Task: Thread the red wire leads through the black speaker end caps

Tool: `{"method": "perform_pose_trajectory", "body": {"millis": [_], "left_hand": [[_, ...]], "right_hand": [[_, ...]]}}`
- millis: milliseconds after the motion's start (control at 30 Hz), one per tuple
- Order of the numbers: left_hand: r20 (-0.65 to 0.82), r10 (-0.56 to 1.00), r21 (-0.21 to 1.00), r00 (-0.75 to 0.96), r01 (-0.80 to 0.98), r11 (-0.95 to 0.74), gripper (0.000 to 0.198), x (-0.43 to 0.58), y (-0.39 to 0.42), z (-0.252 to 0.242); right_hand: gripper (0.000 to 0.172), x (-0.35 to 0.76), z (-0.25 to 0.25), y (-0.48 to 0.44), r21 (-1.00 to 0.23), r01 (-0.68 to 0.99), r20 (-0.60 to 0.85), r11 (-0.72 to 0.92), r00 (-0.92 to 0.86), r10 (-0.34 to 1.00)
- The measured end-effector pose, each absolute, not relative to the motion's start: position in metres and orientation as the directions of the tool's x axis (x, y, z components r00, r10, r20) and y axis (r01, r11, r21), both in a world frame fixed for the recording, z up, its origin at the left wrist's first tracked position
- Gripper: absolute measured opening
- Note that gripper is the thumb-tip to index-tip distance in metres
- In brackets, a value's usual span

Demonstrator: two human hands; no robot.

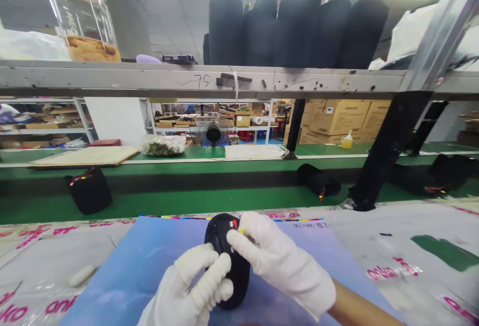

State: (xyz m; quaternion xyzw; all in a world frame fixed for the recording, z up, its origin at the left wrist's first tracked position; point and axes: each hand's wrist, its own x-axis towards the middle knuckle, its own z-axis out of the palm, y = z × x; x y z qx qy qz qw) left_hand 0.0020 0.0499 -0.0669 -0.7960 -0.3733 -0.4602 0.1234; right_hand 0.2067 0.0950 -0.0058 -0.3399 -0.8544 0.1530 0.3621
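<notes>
A black, rounded piece with a soft-looking surface [239,278] stands on the blue printed sheet in front of me; its exact kind is unclear. Small red and yellow wire ends [234,224] show at its upper part. My left hand [194,281], in a white glove, is closed against the piece's left side with bent fingers. My right hand [271,256], also gloved in white, pinches at the yellow wire end near the top right. The fingertips partly cover the wires.
Under the work lies a blue sheet [123,276] on plastic-covered table. Beyond it runs a green conveyor belt [224,199] carrying black pieces [90,191]. A slanted black-wrapped post [389,151] stands at right. Overhead, a metal shelf [149,77] bears several tall black pieces and a glass jar [84,17].
</notes>
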Motion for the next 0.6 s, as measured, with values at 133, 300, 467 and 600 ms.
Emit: {"method": "perform_pose_trajectory", "body": {"millis": [133,300,467,600], "left_hand": [[0.707,0.503,0.005,0.497,0.708,-0.706,0.019,0.006,0.061,-0.043],[0.568,0.627,0.163,0.533,0.674,-0.721,0.028,0.013,0.066,-0.015],[0.524,0.619,0.229,0.585,0.603,-0.764,0.027,0.01,0.072,-0.011],[0.492,0.597,0.273,0.634,0.539,-0.797,0.025,0.007,0.078,-0.01]], "right_hand": [[0.036,0.194,0.016,0.101,-0.609,0.569,0.205,0.553,-0.56,0.802],[0.028,0.218,0.048,0.102,-0.659,0.521,0.055,0.543,-0.686,0.726],[0.016,0.261,0.027,0.089,-0.655,0.374,0.42,0.656,-0.542,0.728],[0.02,0.253,-0.012,0.085,-0.363,0.256,0.646,0.896,-0.623,0.44]]}}
